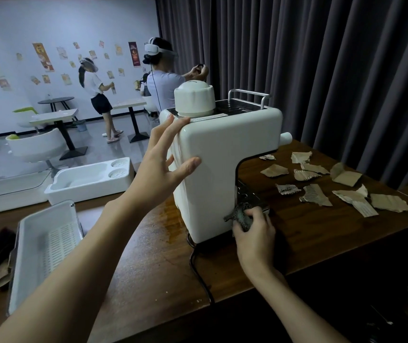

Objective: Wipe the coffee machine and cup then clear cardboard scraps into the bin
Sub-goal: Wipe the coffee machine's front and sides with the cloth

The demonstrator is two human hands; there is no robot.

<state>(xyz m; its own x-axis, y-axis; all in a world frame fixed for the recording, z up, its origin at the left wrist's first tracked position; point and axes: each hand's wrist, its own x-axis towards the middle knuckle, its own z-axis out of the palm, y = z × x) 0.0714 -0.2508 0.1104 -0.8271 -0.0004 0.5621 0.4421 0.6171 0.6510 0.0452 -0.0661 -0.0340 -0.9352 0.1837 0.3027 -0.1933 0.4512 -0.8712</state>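
A white coffee machine point(225, 154) stands on the dark wooden table point(163, 273). My left hand point(165, 159) lies flat against its left side, fingers spread, steadying it. My right hand point(252, 226) grips a dark grey cloth point(241, 214) and presses it against the machine's lower front by the metal drip tray. A white cup point(194, 99) sits upside down on top of the machine. Several torn brown cardboard scraps point(331, 186) lie scattered on the table to the right of the machine.
A white perforated tray point(44, 246) sits at the table's left end, and a white foam insert point(91, 179) lies behind it. The machine's black cord point(198, 271) runs over the front edge. Dark curtains hang behind. Two people stand among tables and chairs at the back left.
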